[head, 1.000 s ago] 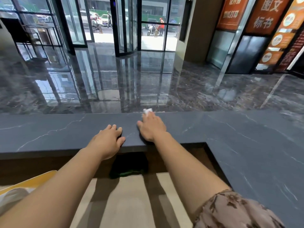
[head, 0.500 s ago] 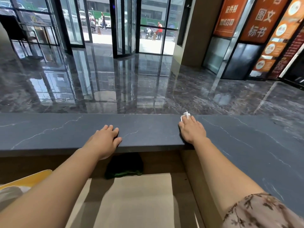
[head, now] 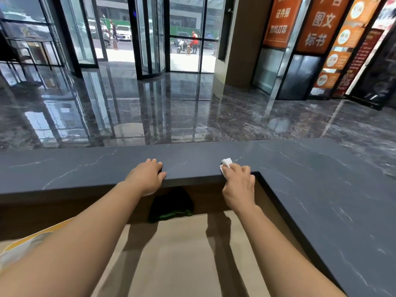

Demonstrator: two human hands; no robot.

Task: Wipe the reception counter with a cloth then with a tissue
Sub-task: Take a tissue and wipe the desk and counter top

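- The counter (head: 85,168) was a dark grey stone top with thin white veins. It ran across the view and turned toward the person on the right, making an inner corner.
- The right hand (head: 239,185) was at the near edge of the counter, just left of that inner corner. Its fingers were curled round a small white tissue (head: 226,162).
- The tissue stuck out beyond the fingertips and lay against the counter top right at the near edge. Most of it was hidden in the grip.
- The left hand (head: 147,177) rested on the same near edge, well apart from the right hand. Its fingers lay relaxed on the top, its thumb sat along the rim, and it grasped nothing.
- A dark cloth (head: 171,207) with a green edge lay bunched on the lower desk (head: 182,254). It sat under the counter's overhang, between the two forearms, and neither hand touched it.
- The lower desk was pale beige, with the shadows of both arms across it. A yellow thing (head: 32,239) showed at its left edge, too cut off to tell what it was.
- Beyond the counter lay a glossy dark marble floor (head: 150,108) reflecting the glass doors (head: 150,35). Orange signs (head: 317,22) stood on the right.
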